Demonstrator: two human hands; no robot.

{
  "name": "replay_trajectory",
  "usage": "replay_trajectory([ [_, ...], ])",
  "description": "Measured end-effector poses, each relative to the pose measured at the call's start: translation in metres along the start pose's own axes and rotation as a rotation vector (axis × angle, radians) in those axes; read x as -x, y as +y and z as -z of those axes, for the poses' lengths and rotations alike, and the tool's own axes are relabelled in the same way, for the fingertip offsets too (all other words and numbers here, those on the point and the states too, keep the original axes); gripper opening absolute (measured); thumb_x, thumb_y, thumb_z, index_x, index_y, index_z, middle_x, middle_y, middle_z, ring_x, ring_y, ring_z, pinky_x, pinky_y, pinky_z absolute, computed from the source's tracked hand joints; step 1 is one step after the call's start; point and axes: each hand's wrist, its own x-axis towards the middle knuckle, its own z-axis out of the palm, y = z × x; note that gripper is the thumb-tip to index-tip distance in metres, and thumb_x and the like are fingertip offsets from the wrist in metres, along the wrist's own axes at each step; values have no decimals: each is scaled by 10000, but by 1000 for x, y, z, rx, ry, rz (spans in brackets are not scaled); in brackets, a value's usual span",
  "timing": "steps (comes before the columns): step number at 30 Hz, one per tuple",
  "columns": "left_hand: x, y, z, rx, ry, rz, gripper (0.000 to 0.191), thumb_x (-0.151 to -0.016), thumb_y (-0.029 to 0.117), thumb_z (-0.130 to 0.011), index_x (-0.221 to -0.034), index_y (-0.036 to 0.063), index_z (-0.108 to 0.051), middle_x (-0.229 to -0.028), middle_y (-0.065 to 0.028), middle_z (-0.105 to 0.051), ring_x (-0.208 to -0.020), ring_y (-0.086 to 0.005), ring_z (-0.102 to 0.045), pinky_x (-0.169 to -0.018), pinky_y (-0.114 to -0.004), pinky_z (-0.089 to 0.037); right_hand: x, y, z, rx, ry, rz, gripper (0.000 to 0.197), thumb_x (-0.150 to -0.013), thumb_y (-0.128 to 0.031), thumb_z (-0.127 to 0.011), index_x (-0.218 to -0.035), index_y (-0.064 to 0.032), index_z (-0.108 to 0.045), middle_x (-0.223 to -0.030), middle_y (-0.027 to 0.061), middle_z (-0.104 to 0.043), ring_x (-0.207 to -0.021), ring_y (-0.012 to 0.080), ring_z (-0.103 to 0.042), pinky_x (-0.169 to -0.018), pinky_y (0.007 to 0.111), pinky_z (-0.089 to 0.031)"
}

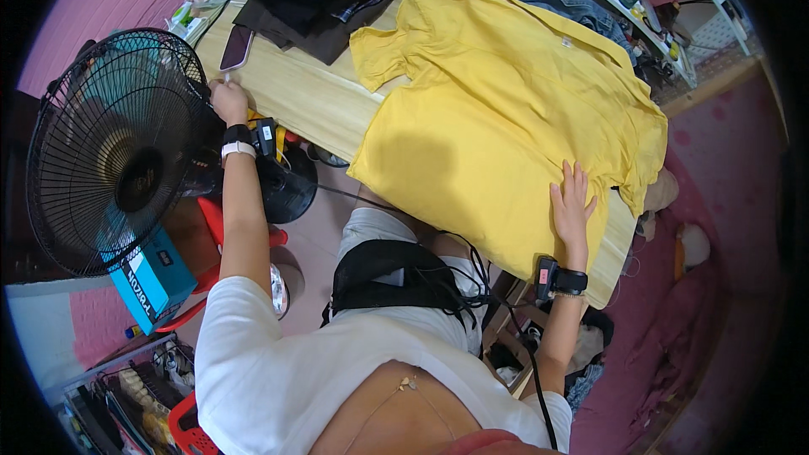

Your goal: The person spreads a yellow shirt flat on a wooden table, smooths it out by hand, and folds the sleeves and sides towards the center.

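A yellow short-sleeved shirt [480, 133] lies spread over the wooden tabletop [303, 85], its collar side away from me and its hem at the near edge. My right hand [572, 208] rests flat on the shirt near its lower right side, fingers spread. Out at the left, my left hand [230, 101] is at the table edge, right behind the fan's cage. Its fingertips are partly hidden, so a grip does not show. Just beyond that hand lies a smartphone [237, 48] with a white plug at its near end.
A black standing fan [120, 151] stands close on the left. Folded dark clothes [316, 3] are piled at the back, and jeans [556, 6] lie behind the shirt. Black cables [483, 291] cross my lap. A blue box [155, 281] sits below the fan beside a red chair [212, 227].
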Motion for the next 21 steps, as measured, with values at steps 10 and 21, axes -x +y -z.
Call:
replay_trajectory([
  [10, -23, -18, -33, -140, -45, -215, 221, -807, 230, -538, -895, 66, -657, -806, -186, -637, -730, -325, -619, -639, -406, -484, 3, 1, -7, 94, 75, -42, 516, -908, -365, -371, -1386, -209, -258, -1464, 67, -185, -1353, 246, -148, -1021, 604, -57],
  [21, -28, -20, -26, -92, -100, 18, 335, -792, 290, -520, -795, -17, -653, -817, -232, -633, -776, -397, -590, -704, -444, -456, 2, -2, -12, 38, 198, -27, 502, -884, -369, -421, -1341, -179, -340, -1425, 66, -270, -1327, 233, -210, -1030, 565, -68],
])
